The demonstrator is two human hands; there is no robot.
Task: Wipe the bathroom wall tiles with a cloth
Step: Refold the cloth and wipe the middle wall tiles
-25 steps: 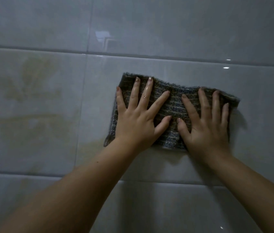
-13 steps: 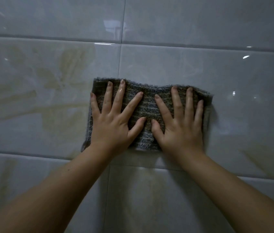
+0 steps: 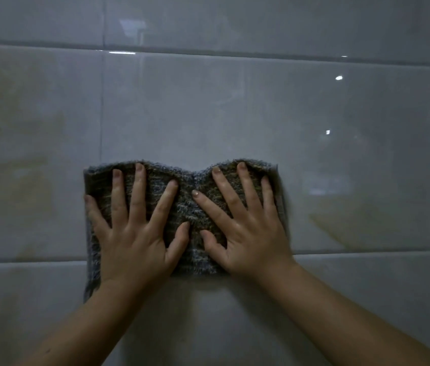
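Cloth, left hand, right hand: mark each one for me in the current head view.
cloth (image 3: 190, 207): head view, on the grey fabric showing between the two hands.
left hand (image 3: 134, 239): head view, on the back of the hand.
right hand (image 3: 250, 233): head view, on the back of the hand.
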